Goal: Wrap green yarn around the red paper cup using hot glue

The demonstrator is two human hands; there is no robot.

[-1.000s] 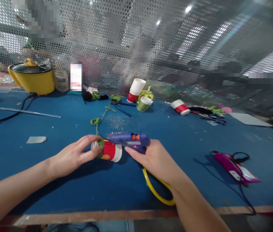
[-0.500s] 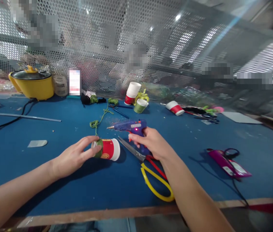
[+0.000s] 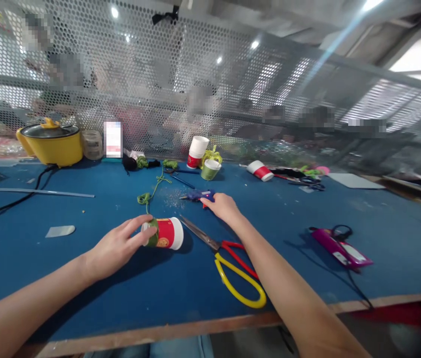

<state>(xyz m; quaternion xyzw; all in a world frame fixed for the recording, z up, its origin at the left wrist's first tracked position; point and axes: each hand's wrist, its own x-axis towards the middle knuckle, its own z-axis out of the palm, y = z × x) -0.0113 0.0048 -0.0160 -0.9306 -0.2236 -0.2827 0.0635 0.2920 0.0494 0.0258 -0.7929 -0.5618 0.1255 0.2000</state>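
Observation:
My left hand (image 3: 115, 248) grips a red and white paper cup (image 3: 166, 233) that lies on its side, its fingers over green yarn (image 3: 153, 234) wound around one end. A strand of that yarn trails back across the table to a small tangle (image 3: 144, 198). Farther off, my right hand (image 3: 224, 209) is closed around a blue glue gun (image 3: 197, 196), whose nozzle points left low over the table. A red light shows on the gun. Large scissors (image 3: 210, 242) with one red and one yellow handle lie between the cup and my right forearm, blades slightly apart.
Stacked cups (image 3: 198, 151), a green-wrapped cup (image 3: 210, 170) and another red and white cup (image 3: 260, 170) stand or lie at the back. A yellow pot (image 3: 52, 144) is at the left, with its black cord. A purple pouch-like item (image 3: 341, 247) with a cord lies right.
My right hand has moved the glue gun away from me, farther back and lower toward the table. The left hand keeps its hold on the cup. The view has shifted slightly.

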